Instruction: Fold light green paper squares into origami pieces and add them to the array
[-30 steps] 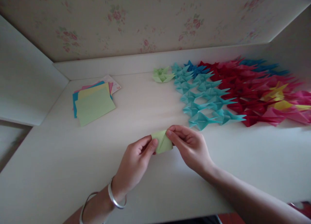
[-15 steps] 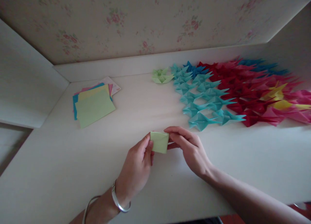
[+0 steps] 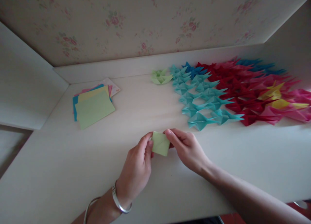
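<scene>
A small folded square of light green origami paper (image 3: 160, 144) is held above the white table, with faint creases across its face. My left hand (image 3: 137, 167) is closed on its left edge, thumb in front and fingers behind. At the upper right corner, my right hand (image 3: 188, 149) pinches the paper with the thumb on top; its other fingers are partly hidden behind. Beyond my hands, close to the back ledge, sits a light green folded paper piece (image 3: 161, 77).
On the left lies a stack of coloured paper sheets (image 3: 96, 106), green uppermost. To the right stand rows of folded turquoise paper cranes (image 3: 200, 120), then red paper cranes (image 3: 250, 115), with pink, blue and yellow ones. A white ledge (image 3: 109, 68) runs along the papered wall.
My right hand has moved in, from fingers spread beside the square to a pinch on its upper right corner. The square has tilted slightly and shifted a little right.
</scene>
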Demonstrator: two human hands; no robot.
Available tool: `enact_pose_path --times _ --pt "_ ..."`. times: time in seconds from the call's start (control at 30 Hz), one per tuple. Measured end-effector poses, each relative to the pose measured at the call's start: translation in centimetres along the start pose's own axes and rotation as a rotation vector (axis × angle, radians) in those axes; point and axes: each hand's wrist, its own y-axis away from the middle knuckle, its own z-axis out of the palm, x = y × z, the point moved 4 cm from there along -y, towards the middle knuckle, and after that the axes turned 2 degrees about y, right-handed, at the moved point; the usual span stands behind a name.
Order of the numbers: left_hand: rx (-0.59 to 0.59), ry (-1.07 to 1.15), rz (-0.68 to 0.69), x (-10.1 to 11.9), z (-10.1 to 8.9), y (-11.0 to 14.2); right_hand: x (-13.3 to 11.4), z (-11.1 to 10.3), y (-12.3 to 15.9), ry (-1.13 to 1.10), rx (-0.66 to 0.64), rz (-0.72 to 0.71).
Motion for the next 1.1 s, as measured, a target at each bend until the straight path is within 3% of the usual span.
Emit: enact_pose_path --times 0.3,0.77,1.1 --pt "0.013 -0.034 0.132 0.8 -0.2 -0.1 -0.1 0.2 -0.1 -0.274 -0.110 0.091" --pt "0.027 -0.026 0.131 0.7 -0.2 0.1 -0.2 -0.5 -0.4 0.040 0.001 -0.042" --pt "-0.080 0.072 0.089 1.3 0.0 -0.1 -0.8 -0.3 0.6 0.169 0.073 -0.156"
